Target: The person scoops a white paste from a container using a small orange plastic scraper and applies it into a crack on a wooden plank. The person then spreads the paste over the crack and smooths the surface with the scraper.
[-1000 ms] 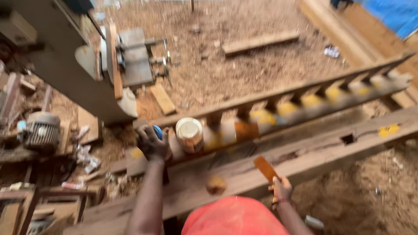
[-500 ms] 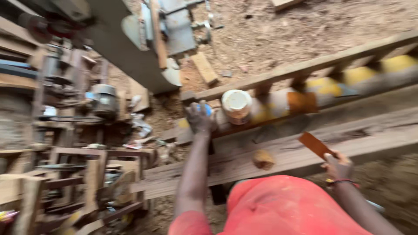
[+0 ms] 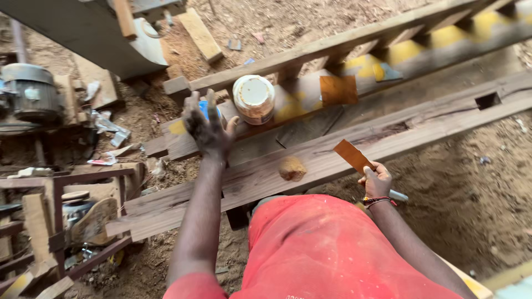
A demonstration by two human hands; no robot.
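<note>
My left hand (image 3: 208,128) reaches out over a wooden frame and closes on a small blue object (image 3: 206,108), beside a round tub with a pale lid (image 3: 254,98). My right hand (image 3: 377,180) is drawn back near my red shirt and pinches a flat brown scraper-like piece (image 3: 352,155). A long dark plank (image 3: 332,152) lies across in front of me, with a lump of tan filler (image 3: 292,168) on it. An orange-brown sheet (image 3: 338,89) rests on the frame past the tub.
A ladder-like wooden frame (image 3: 354,47) with yellow patches runs diagonally behind the plank. A grey machine body (image 3: 83,33) and an electric motor (image 3: 27,97) stand at the left. Wooden frames (image 3: 61,216) and scraps lie lower left. Sawdust covers the ground.
The view has swung left and back, then steadied. My left hand stays by the tub on the blue object. My right hand still holds the brown piece.
</note>
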